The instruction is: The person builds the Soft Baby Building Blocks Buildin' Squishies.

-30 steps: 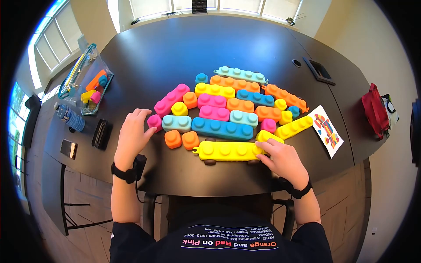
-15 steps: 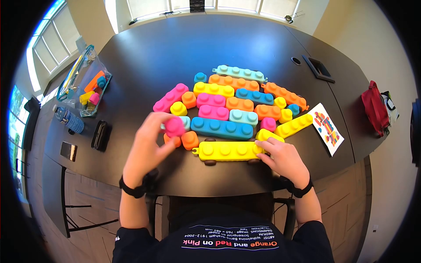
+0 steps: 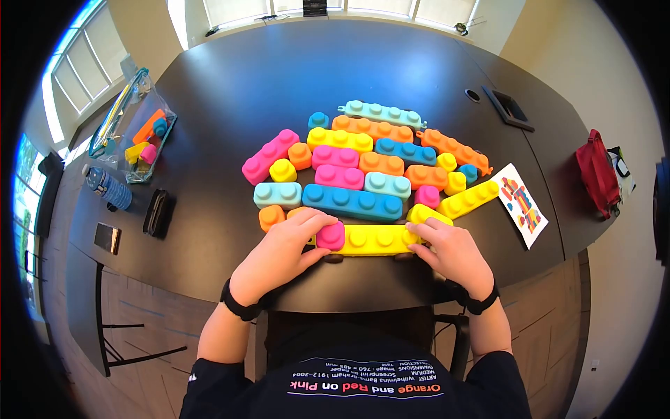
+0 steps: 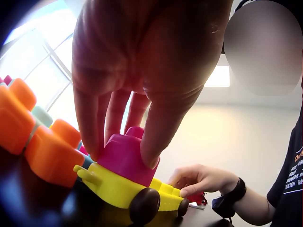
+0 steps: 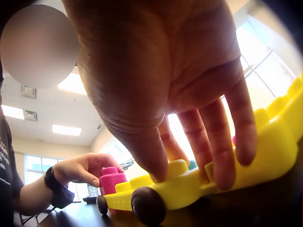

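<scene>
In the head view a long yellow wheeled block (image 3: pixel 380 239) lies near the table's front edge. My left hand (image 3: pixel 283 250) pinches a small pink block (image 3: pixel 331 236) over its left-end stud; in the left wrist view the pink block (image 4: pixel 124 156) sits on the yellow one (image 4: pixel 111 185), between thumb and fingers. My right hand (image 3: pixel 455 253) grips the right end of the wheeled block, its thumb and fingers on either side in the right wrist view (image 5: pixel 177 175). A smaller yellow block (image 3: pixel 427 216) touches those fingertips.
Rows of coloured blocks (image 3: pixel 352 201) lie beyond the hands. A printed picture sheet (image 3: pixel 522 207) and red bag (image 3: pixel 595 174) are at right. At left are a clear bag of blocks (image 3: pixel 132 129), a water bottle (image 3: pixel 108 187), a black case (image 3: pixel 159 213) and a phone (image 3: pixel 107 238).
My left hand has picked up the small pink block from the left side of the rows and carried it right onto the yellow wheeled block. The right hand has stayed in place.
</scene>
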### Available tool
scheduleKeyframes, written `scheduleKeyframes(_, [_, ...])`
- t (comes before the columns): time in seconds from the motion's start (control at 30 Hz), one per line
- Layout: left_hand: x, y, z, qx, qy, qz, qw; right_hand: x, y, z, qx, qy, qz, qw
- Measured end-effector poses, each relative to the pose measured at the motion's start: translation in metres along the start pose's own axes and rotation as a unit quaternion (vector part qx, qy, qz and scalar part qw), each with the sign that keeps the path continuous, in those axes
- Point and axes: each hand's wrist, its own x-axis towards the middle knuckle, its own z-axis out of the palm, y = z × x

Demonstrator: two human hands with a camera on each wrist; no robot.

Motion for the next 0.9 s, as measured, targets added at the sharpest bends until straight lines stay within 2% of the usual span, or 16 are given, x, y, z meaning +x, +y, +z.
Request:
scheduleKeyframes(0.23, [0.002, 0.001, 0.004, 0.017, 0.009, -0.001, 1.000, 0.000, -0.003, -0.001, 0.015, -0.006, 0.004, 1.000])
scheduleKeyframes(0.3, [0.002, 0.001, 0.006, 0.012, 0.010, -0.038, 0.999, 0.000, -0.005, -0.002, 0.013, -0.011, 0.012, 1.000])
scheduleKeyframes(0.4, [0.003, 0.002, 0.008, 0.030, 0.005, -0.046, 0.998, 0.000, -0.004, -0.001, 0.011, -0.005, 0.008, 1.000])
scheduleKeyframes(0.9, [0.001, 0.002, 0.010, 0.044, 0.008, -0.045, 0.998, -0.001, -0.004, 0.000, -0.010, -0.010, 0.008, 1.000])
